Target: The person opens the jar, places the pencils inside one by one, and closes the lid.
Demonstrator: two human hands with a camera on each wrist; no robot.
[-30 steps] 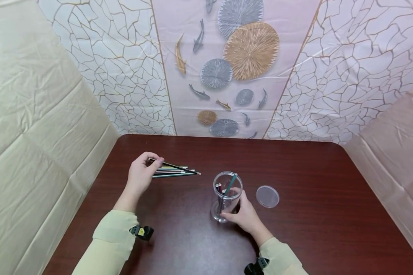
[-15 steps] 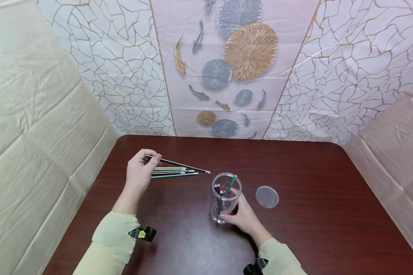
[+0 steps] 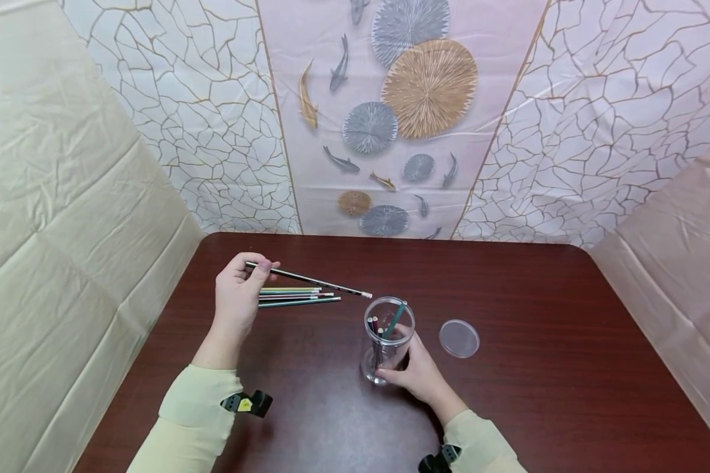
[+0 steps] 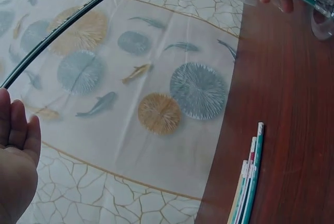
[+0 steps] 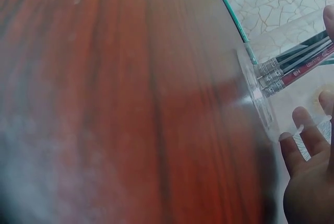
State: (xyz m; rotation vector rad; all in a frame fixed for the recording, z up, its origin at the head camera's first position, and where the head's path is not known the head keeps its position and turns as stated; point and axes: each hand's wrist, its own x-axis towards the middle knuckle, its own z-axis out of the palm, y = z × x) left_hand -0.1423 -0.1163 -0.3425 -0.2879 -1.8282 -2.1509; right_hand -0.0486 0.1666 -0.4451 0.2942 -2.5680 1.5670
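Pinched between the thumb and fingers of my left hand (image 3: pixel 235 299) is a dark pencil (image 3: pixel 313 279), raised above the table. Its pale-tipped far end points right, just short of the rim of a clear jar (image 3: pixel 393 341). My right hand (image 3: pixel 419 376) grips that jar low on its right side. Several pencils (image 5: pixel 305 66) stand inside it, one a teal pencil (image 3: pixel 396 319) leaning against the rim. Under and beside the left hand lies a row of pencils (image 3: pixel 298 296), their left ends hidden by the hand. The left wrist view also shows the held pencil (image 4: pixel 68 24) and the row.
A round clear lid (image 3: pixel 459 339) lies flat to the right of the jar. Everything rests on a dark red-brown wooden table (image 3: pixel 544 394). Patterned cloth (image 3: pixel 384 151) hangs behind the table's far edge, with plain cloth at both sides.
My left hand has lifted the dark pencil off the row, raising it slightly and bringing its far end rightward toward the jar. The right hand and jar stay nearly still.
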